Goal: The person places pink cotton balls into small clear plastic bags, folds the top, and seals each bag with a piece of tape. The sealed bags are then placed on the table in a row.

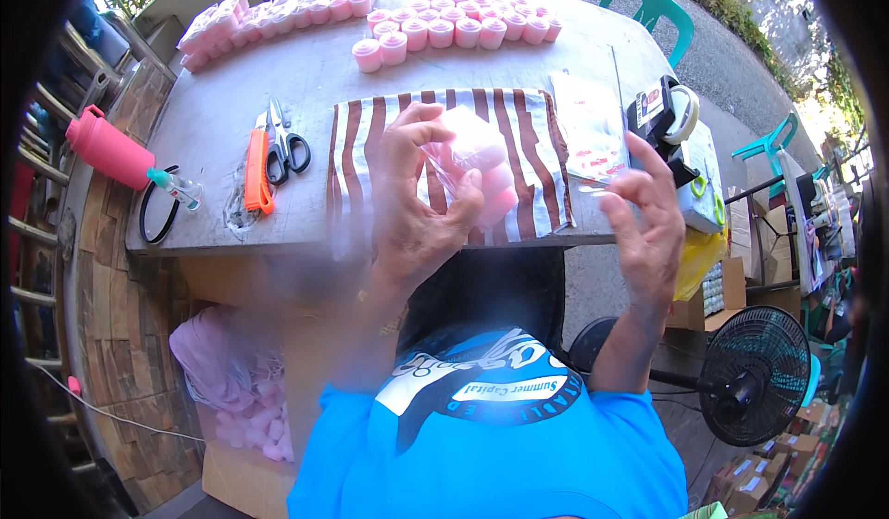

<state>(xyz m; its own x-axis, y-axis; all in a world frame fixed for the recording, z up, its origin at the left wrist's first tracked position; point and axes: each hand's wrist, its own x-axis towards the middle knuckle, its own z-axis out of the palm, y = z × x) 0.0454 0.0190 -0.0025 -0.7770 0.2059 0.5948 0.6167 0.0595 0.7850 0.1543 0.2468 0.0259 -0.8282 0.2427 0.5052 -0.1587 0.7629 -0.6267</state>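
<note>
My left hand (421,218) is closed round a clear plastic bag of small pink jars (498,186), held above a brown-and-white striped cloth (350,172) at the table's near edge. Thumb and fingers pinch the bag's left side, and a few jars show stacked in it. Apart from the bag, my right hand (646,227) is raised to the right, its fingers bent and spread with nothing visible between them. It is nearest to a pile of flat clear plastic bags (585,116) with red print, lying right of the cloth.
Loose pink jars (441,33) and bagged packs (278,21) line the table's far side. Scissors (289,151) and an orange cutter (256,175) lie left of the cloth. A tape dispenser (656,116) stands right, a pink bottle (111,149) far left. A black fan (755,371) stands lower right.
</note>
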